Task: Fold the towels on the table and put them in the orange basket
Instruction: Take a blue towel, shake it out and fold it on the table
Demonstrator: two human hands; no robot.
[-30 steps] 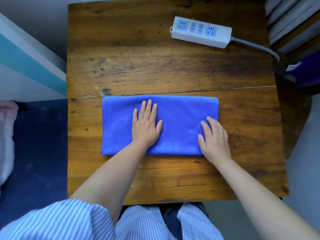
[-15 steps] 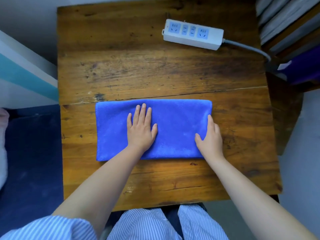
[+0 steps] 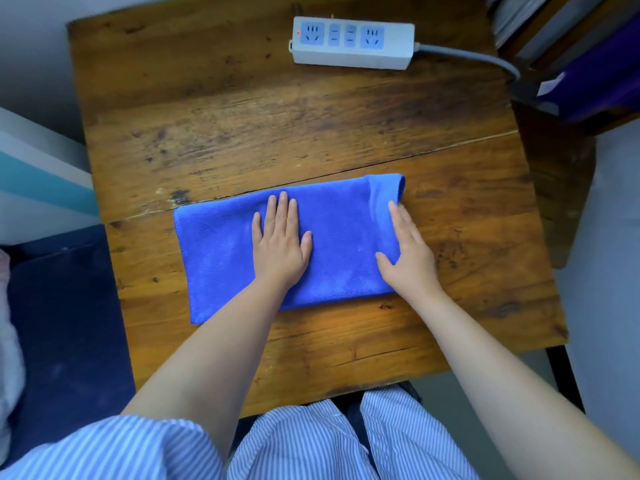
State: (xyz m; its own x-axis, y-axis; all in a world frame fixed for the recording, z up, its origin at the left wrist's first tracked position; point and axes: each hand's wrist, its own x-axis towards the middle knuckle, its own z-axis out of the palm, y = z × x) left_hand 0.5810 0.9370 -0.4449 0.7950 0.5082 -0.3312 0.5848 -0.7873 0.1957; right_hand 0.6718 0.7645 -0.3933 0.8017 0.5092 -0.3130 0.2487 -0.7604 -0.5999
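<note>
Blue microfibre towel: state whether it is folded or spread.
Folded. The blue microfibre towel lies as a long rectangle; the right hand lifts its right end.

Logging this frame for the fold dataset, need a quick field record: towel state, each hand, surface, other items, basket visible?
towel: blue towel, folded into a long strip, flat on the table except its right end, which is lifted and curling
left hand: left hand flat, fingers straight, presses towel's middle
right hand: right hand at towel's right end, thumb on top; fingers partly hidden
surface: wooden table
other items: white power strip at the far edge, grey cord running right
orange basket: not in view
</note>
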